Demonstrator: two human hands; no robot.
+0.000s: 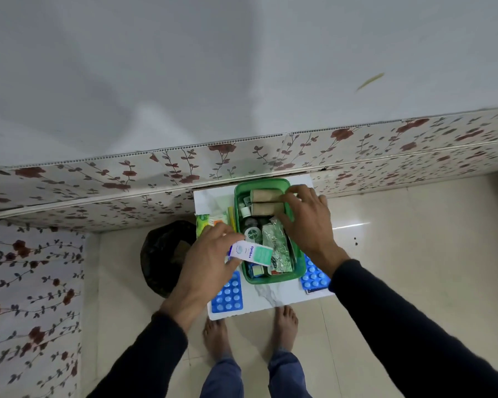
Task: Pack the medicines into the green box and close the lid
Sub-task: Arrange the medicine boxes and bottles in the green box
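Observation:
The green box [240, 193] stands open on a small white marble-look table [273, 294]. Inside lie two tan bandage rolls [263, 195], a dark Dettol bottle [252, 232], silver foil strips [276, 242] and small items. My left hand [210, 262] holds a white and green medicine carton [252, 255] over the box's near left corner. My right hand [308, 222] rests over the box's right side, fingers spread, touching the rolls. Blue blister packs lie to the left [227, 294] and right [314, 278] of the box.
Green and orange packets [210, 221] lie on the table left of the box. A black bin [167, 254] stands on the floor to the left. A floral-patterned panel [242, 159] runs behind the table. My bare feet [247, 328] stand at the table's near edge.

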